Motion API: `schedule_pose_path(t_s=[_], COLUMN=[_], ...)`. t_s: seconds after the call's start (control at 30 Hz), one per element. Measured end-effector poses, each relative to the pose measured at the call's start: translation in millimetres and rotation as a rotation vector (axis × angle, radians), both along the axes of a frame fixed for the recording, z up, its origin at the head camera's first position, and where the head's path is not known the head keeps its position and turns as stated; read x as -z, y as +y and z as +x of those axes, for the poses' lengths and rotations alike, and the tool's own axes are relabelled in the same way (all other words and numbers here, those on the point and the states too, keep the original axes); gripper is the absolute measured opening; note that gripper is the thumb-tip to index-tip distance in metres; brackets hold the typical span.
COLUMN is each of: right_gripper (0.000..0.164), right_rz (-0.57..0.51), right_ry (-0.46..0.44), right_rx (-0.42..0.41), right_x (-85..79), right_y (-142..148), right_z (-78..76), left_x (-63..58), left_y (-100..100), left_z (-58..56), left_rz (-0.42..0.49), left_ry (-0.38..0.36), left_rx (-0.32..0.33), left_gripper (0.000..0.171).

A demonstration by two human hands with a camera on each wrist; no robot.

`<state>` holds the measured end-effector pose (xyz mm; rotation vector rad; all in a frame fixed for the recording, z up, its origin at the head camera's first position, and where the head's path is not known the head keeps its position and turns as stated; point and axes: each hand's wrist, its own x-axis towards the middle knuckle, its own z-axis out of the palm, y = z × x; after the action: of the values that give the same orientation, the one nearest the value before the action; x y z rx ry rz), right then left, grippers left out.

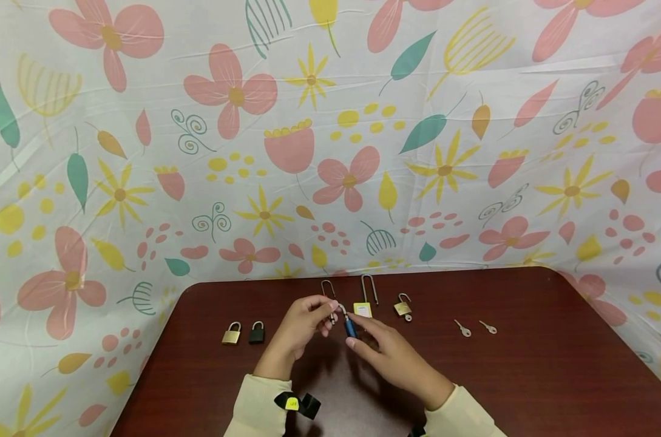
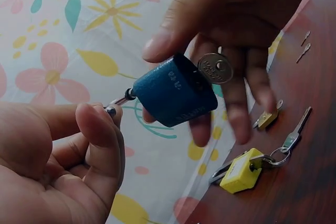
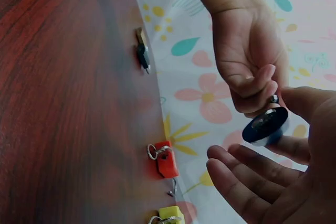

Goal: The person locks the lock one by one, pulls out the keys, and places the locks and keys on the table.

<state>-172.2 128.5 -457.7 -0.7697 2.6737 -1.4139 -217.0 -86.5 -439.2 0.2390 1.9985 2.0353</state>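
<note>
A blue padlock [image 1: 349, 328] is held up over the table between both hands. My left hand [image 1: 303, 325] pinches its metal shackle [image 2: 122, 99] between thumb and forefinger. The body of the padlock sits between the thumb and forefinger of my right hand [image 1: 396, 358], whose other fingers are spread loosely. A round-headed key [image 2: 216, 68] sticks out of the padlock's bottom end. Behind the hands stands a red padlock [image 3: 167, 159] with a ring on it, mostly hidden by the left hand in the head view. Beside it lies a yellow padlock [image 1: 362, 310] with a long raised shackle.
To the left on the dark red table [image 1: 527, 376] are a brass padlock [image 1: 231, 335] and a black padlock [image 1: 256, 334]. Right of the hands lie an open brass padlock [image 1: 402, 308] and two loose keys, one key [image 1: 464, 329] nearer. A flowered cloth [image 1: 341, 121] hangs behind the table.
</note>
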Motion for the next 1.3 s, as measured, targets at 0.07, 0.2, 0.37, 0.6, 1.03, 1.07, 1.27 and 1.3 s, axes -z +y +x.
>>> schedule_pose_path(t_s=[0.07, 0.2, 0.37, 0.6, 1.03, 1.07, 1.27, 1.3], right_gripper=[0.057, 0.057, 0.049, 0.035, 0.034, 0.034, 0.035, 0.035], right_rz=[-0.007, -0.075, -0.169, -0.29, -0.464, -0.468, -0.502, -0.508], right_ry=[-0.029, -0.084, -0.104, -0.162, -0.217, -0.217, -0.236, -0.239], right_rx=[-0.001, -0.052, -0.092, -0.076, -0.109, -0.11, -0.119, -0.12], right_x=[1.1, 2.6, 3.5, 3.9, 1.7, 1.3, -0.7, -1.0], right_y=[-0.8, -2.1, -2.9, -3.7, -1.2, -1.1, -0.5, -0.4], right_z=[0.2, 0.8, 0.9, -1.7, -3.5, -3.5, -3.1, -3.0], left_x=[0.4, 2.1, 3.2, 1.3, -1.3, -1.0, -0.4, -0.6], left_y=[1.1, 3.4, 6.7, 9.9, 20.4, 21.3, 25.1, 25.6], left_z=[-0.1, 0.2, 1.2, 3.4, 6.8, 7.0, 7.9, 8.1], left_rz=[0.013, 0.045, 0.078, 0.099, 0.146, 0.146, 0.153, 0.155], left_ry=[0.005, 0.036, 0.056, 0.106, 0.138, 0.141, 0.16, 0.162], left_rx=[0.001, 0.005, 0.002, -0.021, -0.07, -0.075, -0.091, -0.093], left_gripper=[0.028, 0.029, 0.031, 0.029, 0.024, 0.024, 0.024, 0.024])
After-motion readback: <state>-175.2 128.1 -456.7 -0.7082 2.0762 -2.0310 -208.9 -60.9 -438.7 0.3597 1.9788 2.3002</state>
